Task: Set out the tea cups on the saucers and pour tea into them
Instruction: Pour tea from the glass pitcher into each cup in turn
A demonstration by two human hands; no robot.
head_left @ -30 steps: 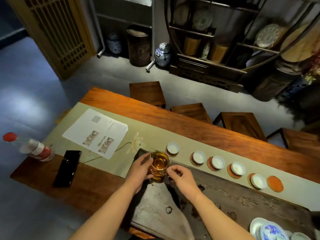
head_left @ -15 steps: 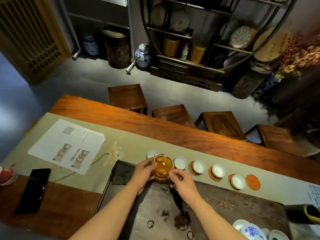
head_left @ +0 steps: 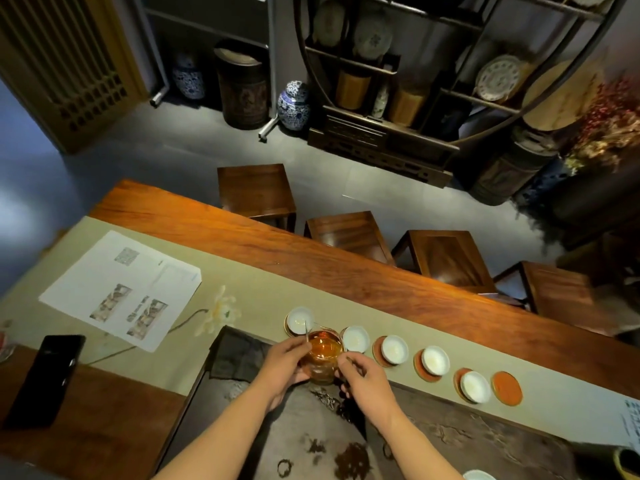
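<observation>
Jug: glass jug [head_left: 322, 358] of brown tea, near edge of the cloth [head_left: 242, 271], left of the cups.
Left hand [head_left: 282, 367]: fingers curled round the jug.
Right hand [head_left: 363, 377]: pinches its right side.
Cups: five white cups [head_left: 394, 348] in a row; far-right saucer [head_left: 507, 388] bare.

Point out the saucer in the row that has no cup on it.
It is the orange saucer at the far right end of the row, lying bare on the runner. Every other saucer carries a white cup, such as its neighbour cup.
</observation>
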